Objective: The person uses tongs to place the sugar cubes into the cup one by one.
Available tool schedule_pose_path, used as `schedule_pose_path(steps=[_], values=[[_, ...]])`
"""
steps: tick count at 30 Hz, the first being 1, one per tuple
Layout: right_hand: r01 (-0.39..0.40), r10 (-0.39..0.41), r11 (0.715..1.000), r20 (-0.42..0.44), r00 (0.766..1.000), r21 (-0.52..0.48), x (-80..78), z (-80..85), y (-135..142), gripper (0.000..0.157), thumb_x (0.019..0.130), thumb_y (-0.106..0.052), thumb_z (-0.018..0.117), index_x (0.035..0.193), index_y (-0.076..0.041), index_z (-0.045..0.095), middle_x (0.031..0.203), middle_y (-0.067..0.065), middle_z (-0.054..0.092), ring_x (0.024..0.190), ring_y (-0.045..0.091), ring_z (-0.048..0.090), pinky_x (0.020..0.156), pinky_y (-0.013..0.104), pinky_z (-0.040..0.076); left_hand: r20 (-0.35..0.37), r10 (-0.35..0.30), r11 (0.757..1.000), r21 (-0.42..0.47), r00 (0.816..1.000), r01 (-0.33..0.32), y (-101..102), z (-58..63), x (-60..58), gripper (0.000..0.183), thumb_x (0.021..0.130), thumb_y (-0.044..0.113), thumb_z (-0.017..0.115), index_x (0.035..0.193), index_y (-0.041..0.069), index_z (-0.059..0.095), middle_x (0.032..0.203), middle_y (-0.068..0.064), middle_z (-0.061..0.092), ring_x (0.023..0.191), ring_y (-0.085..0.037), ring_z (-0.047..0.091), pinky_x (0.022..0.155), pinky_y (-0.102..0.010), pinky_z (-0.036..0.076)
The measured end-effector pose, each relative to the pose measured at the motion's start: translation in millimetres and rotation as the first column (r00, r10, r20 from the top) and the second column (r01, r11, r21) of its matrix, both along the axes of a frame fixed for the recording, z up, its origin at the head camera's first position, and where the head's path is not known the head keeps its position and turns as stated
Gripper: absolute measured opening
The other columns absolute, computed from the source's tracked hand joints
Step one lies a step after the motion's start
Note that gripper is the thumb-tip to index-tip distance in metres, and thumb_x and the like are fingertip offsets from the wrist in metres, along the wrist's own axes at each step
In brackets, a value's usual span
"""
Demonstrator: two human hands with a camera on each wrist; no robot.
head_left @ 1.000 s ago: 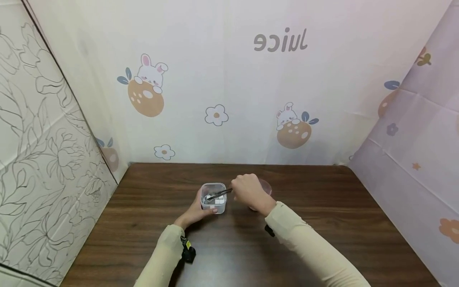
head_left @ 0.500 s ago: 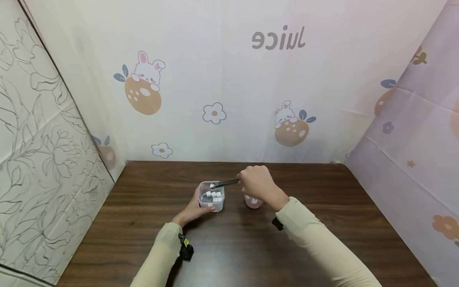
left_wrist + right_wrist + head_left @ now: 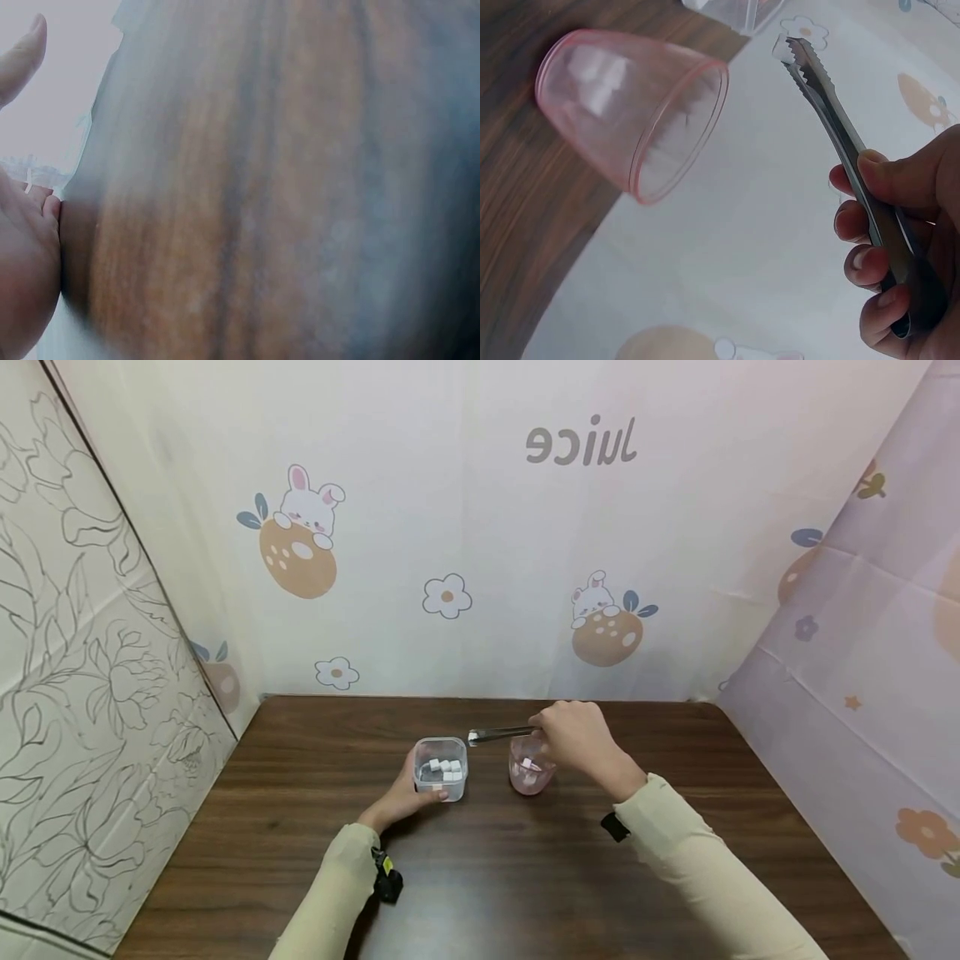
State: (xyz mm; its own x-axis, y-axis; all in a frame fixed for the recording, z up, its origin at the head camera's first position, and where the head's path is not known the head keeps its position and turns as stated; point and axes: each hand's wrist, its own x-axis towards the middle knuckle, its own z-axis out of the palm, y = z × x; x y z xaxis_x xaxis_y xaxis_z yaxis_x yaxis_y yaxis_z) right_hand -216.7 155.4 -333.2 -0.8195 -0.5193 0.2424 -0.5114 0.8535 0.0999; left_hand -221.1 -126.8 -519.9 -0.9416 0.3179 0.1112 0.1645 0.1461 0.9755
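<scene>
My left hand [image 3: 401, 797] holds a clear square plastic container [image 3: 454, 792] by its left side and front, the thumb along the front wall. Several white cubes [image 3: 452, 776] lie at its bottom. With my right hand [image 3: 581, 739] I grip a pair of metal tongs [image 3: 840, 142], fingers curled round the handles. Their toothed tips pinch one white cube [image 3: 781, 49], up above the table between container and cup. A translucent pink cup [image 3: 528, 783] with white cubes inside stands just below the tongs. In the left wrist view only part of the left hand [image 3: 26, 262] shows.
The dark wood table [image 3: 495, 893] runs back to a white patterned curtain [image 3: 465, 527]. Further printed curtains hang at the left [image 3: 97, 677] and right [image 3: 862, 652]. Black camera straps sit on both wrists.
The tongs have risen out of the container with a white cube and moved right, toward the cup. The right hand shifted right, uncovering more of the cup. The left hand still holds the container.
</scene>
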Motion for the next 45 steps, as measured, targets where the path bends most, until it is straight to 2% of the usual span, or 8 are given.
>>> schedule_pose_path(steps=[4, 7, 11, 16, 21, 32, 41, 45], values=[[0.009, -0.009, 1.000, -0.012, 1.000, -0.014, 2.9, 4.1, 11, 0.022, 0.078, -0.007, 0.068, 0.096, -0.016, 0.078, 0.083, 0.003, 0.072, 0.046, 0.011, 0.035, 0.039, 0.026, 0.024, -0.082, -0.007, 1.000, 0.007, 0.997, 0.007, -1, -8.0, 0.5, 0.101, 0.078, 0.021, 0.079, 0.148, 0.001, 0.009, 0.146, -0.027, 0.025, 0.132, -0.038, 0.028, 0.106, -0.051, 0.023], [0.003, -0.004, 1.000, -0.035, 0.999, -0.020, 4.3, 7.8, 19, 0.017, 0.080, -0.010, 0.069, 0.093, -0.016, 0.078, 0.074, 0.002, 0.070, 0.045, 0.011, 0.032, 0.040, 0.027, 0.022, -0.112, -0.008, 1.000, 0.001, 0.994, 0.008, -2, -8.3, 2.1, 0.100, 0.079, 0.027, 0.078, 0.148, 0.002, 0.010, 0.145, -0.028, 0.027, 0.130, -0.037, 0.029, 0.105, -0.049, 0.024], [0.008, -0.009, 1.000, -0.060, 0.998, -0.022, 5.6, 13.0, 32, 0.015, 0.081, -0.011, 0.069, 0.092, -0.016, 0.079, 0.069, 0.003, 0.067, 0.043, 0.011, 0.030, 0.040, 0.027, 0.019, -0.039, 0.004, 1.000, -0.003, 0.999, -0.004, -1, -5.8, 1.0, 0.102, 0.078, 0.020, 0.080, 0.149, 0.002, 0.009, 0.148, -0.026, 0.024, 0.134, -0.039, 0.025, 0.107, -0.053, 0.020], [0.043, -0.043, 0.999, -0.053, 0.998, -0.016, 7.3, 17.9, 48, 0.014, 0.083, -0.011, 0.068, 0.092, -0.014, 0.078, 0.074, 0.005, 0.069, 0.042, 0.011, 0.036, 0.040, 0.027, 0.023, 0.024, 0.018, 1.000, -0.022, 1.000, -0.017, 0, -2.9, -1.5, 0.101, 0.077, 0.005, 0.077, 0.149, 0.000, 0.006, 0.151, -0.026, 0.020, 0.137, -0.039, 0.021, 0.108, -0.053, 0.017], [0.071, -0.072, 0.997, -0.054, 0.996, -0.013, 8.8, 20.3, 57, 0.011, 0.083, -0.012, 0.069, 0.089, -0.014, 0.078, 0.064, 0.003, 0.063, 0.042, 0.013, 0.038, 0.039, 0.029, 0.026, 0.030, 0.008, 1.000, -0.024, 1.000, -0.008, 0, -2.2, -2.5, 0.101, 0.078, 0.004, 0.077, 0.149, -0.001, 0.006, 0.151, -0.026, 0.019, 0.137, -0.038, 0.020, 0.108, -0.053, 0.017], [0.099, -0.099, 0.995, -0.001, 0.995, -0.004, 14.5, 15.3, 70, 0.015, 0.082, -0.012, 0.071, 0.096, -0.013, 0.078, 0.085, 0.007, 0.072, 0.044, 0.012, 0.047, 0.037, 0.028, 0.031, 0.001, 0.010, 1.000, -0.013, 1.000, -0.010, 0, -6.1, -1.4, 0.102, 0.077, 0.010, 0.079, 0.149, 0.001, 0.008, 0.151, -0.025, 0.021, 0.137, -0.037, 0.021, 0.108, -0.052, 0.018], [0.084, -0.085, 0.996, 0.023, 0.996, 0.008, 14.0, 2.1, 72, 0.013, 0.083, -0.011, 0.070, 0.093, -0.011, 0.078, 0.085, 0.007, 0.072, 0.043, 0.009, 0.041, 0.039, 0.027, 0.027, -0.014, 0.016, 1.000, -0.027, 1.000, -0.016, 0, -5.6, -1.1, 0.099, 0.077, 0.004, 0.078, 0.148, -0.001, 0.008, 0.149, -0.027, 0.023, 0.135, -0.039, 0.023, 0.107, -0.054, 0.019], [0.076, -0.076, 0.997, 0.021, 0.997, 0.024, 13.5, -2.7, 71, 0.011, 0.083, -0.011, 0.071, 0.091, -0.012, 0.078, 0.082, 0.006, 0.071, 0.045, 0.009, 0.044, 0.040, 0.027, 0.029, -0.013, 0.014, 1.000, -0.021, 1.000, -0.014, 1, -6.7, -2.5, 0.099, 0.076, 0.000, 0.076, 0.147, -0.005, 0.008, 0.148, -0.030, 0.022, 0.135, -0.043, 0.021, 0.107, -0.056, 0.017]])
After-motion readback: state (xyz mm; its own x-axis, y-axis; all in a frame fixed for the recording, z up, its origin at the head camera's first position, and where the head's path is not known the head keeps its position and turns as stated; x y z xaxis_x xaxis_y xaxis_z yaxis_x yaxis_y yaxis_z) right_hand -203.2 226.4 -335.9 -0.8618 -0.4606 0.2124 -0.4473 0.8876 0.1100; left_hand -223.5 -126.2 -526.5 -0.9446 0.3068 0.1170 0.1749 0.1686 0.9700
